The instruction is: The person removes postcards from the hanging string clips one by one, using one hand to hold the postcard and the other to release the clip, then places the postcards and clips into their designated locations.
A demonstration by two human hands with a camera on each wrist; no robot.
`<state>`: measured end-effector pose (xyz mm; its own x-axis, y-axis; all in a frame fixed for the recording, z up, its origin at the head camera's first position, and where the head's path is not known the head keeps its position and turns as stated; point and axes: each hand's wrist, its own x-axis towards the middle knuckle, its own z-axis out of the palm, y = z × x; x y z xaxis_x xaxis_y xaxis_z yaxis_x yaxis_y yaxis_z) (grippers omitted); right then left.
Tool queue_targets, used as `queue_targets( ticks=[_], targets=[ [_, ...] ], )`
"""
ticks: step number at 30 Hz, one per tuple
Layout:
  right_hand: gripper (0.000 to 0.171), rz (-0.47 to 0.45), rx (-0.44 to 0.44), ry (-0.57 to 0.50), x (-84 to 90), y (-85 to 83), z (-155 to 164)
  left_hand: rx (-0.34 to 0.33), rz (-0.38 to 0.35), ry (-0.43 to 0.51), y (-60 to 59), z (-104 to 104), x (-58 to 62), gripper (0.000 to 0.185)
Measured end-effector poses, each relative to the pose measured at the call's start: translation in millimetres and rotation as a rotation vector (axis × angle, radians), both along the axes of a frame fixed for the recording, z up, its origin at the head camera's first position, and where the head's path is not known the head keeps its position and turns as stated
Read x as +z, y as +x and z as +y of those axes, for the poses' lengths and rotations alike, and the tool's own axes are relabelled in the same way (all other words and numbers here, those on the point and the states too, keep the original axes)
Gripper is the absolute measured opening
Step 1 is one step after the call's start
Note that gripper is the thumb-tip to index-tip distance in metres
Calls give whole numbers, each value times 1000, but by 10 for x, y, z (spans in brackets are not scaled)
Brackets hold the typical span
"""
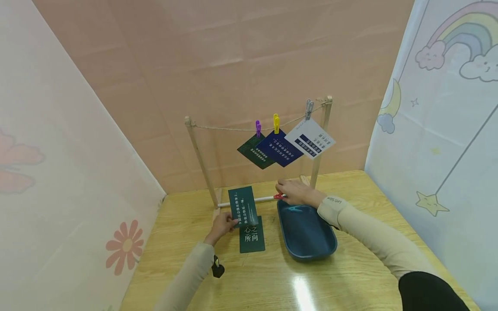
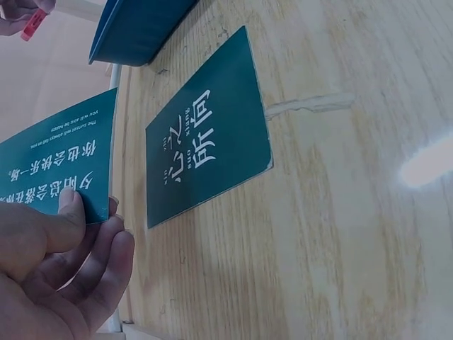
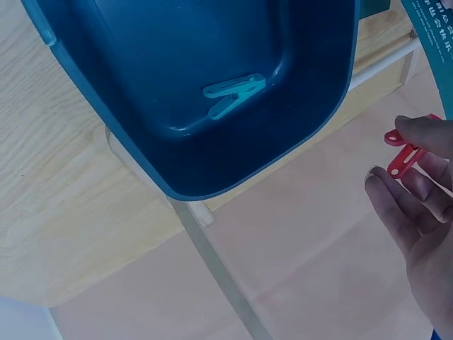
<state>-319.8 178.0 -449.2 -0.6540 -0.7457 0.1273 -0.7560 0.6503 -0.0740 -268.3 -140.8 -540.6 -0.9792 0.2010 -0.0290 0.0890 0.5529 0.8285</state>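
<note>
Teal card (image 1: 243, 205), printed with white characters, is pinched at its near edge by the left hand (image 1: 222, 225), thumb on the face and fingers curled beneath; it is held tilted up over the table's (image 1: 350, 276) left-middle, in front of the rack's lower bar. Red peg (image 1: 279, 196) is pinched in the right hand's (image 1: 297, 192) fingertips just beyond the far rim of the tray (image 1: 307, 235).

Behind stands a wooden rack (image 1: 200, 160) strung with a cord, where three cards (image 1: 277, 147) hang from purple, yellow and grey pegs. A second teal card (image 1: 252, 235) lies flat just under the held one. One teal peg (image 3: 233, 92) lies in the tray.

The small print on the cards is hard to read, and the wrist views cut off most of each hand.
</note>
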Motion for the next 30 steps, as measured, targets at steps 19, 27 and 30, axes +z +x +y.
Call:
queue_targets(
  ticks=[19, 27, 30],
  targets=[
    [18, 8, -15, 64, -103, 56, 62, -36, -64, -19, 15, -20, -58, 10],
    [22, -15, -12, 88, -153, 65, 91, -55, -100, 0, 46, -25, -99, 7],
    [22, -25, -11, 94, -171, 67, 103, -61, -106, 2, 55, -24, -101, 8]
  ],
)
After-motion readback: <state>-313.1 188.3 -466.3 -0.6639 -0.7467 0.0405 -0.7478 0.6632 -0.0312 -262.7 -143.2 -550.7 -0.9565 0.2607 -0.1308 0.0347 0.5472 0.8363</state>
